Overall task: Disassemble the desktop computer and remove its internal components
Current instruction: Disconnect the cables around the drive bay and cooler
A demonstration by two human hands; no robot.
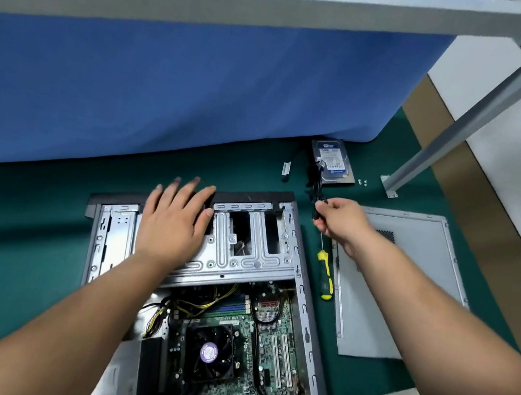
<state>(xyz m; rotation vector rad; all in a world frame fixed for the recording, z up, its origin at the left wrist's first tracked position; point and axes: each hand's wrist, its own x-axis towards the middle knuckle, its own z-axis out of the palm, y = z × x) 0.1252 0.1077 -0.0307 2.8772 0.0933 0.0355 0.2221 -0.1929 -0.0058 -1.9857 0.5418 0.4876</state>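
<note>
green mat [23, 226], blue curtain [166, 95]

An open grey steel desktop computer case [306, 308] lies on its side, green motherboard [270, 354] and black square cooling fan [210, 352] exposed; a silver hard drive with blue label [332, 162] lies well apart beyond it

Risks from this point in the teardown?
1. The right hand grips a black cable bundle trailing over the hard drive; a tug might drag the drive.
2. Small screws lie loose on the green mat and could scatter.
3. The left hand presses on the drive cage, whose stamped edges may cut.
</note>
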